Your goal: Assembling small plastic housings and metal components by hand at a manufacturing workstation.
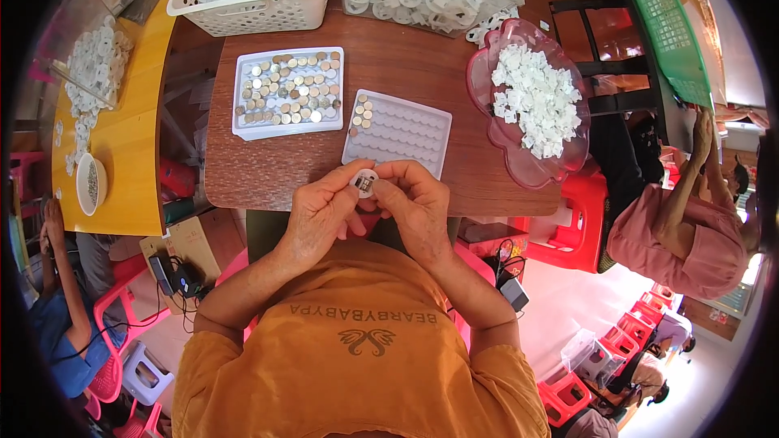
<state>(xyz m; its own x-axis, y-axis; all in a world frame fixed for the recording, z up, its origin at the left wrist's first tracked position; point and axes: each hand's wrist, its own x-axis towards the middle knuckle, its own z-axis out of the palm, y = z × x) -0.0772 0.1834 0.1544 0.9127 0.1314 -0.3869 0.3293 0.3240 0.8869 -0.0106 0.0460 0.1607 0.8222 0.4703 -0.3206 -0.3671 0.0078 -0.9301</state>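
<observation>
A small round white disc (363,183) with a dark square centre is held between both hands just above the near edge of a brown table (422,73). The left hand (320,215) is closed on the disc's left side with thumb and fingers pinched; the right hand (418,207) is closed on its right side, fingertips pressed against the rim. Just beyond the hands a white dimpled tray (406,134) lies nearly bare, with a few metal coin-like pieces at its far left corner. To its left, a second white tray (243,93) is filled with such pieces. A pink scalloped bowl (487,126) of small white squares stands to the right. The step in hand appears to be a fitting of the disc's centre; a steady pinch and fine fingertip pressure seem called for next.
</observation>
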